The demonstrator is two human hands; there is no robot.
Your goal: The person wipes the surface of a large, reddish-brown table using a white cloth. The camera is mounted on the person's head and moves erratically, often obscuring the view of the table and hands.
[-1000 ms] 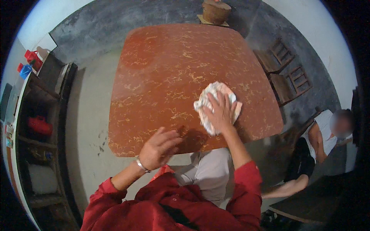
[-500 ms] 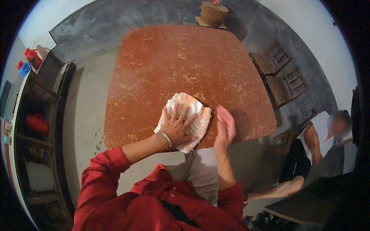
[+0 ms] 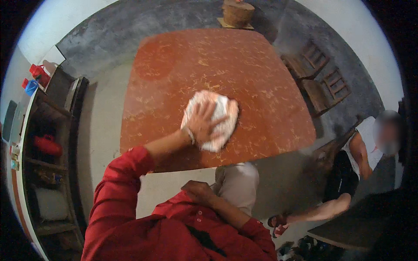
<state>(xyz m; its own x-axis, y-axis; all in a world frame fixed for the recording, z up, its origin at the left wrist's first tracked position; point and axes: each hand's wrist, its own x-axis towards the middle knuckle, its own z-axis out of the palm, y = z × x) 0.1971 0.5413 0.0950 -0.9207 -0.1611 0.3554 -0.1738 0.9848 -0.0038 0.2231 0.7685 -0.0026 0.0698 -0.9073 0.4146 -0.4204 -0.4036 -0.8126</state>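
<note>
A pale cloth with orange patches (image 3: 223,114) lies spread on the reddish-brown table (image 3: 261,69), close to its near side. My left hand (image 3: 202,124) presses flat on top of it with the fingers spread, covering its left and middle part. A pale bracelet circles that wrist. Away from the table, my right hand (image 3: 198,190) rests against the front of my red shirt, above my thigh. Its fingers are dark and partly hidden, so their pose is unclear.
On the left stands a shelf unit (image 3: 65,161) with red and blue containers (image 3: 31,87) on top. Two wooden chairs (image 3: 318,93) stand to the table's right, and a round basket (image 3: 237,14) beyond its far edge. A person (image 3: 359,156) sits at the right.
My left hand and the cloth have slid farther from me across the table. My right hand has left the table edge and come back to my shirt.
</note>
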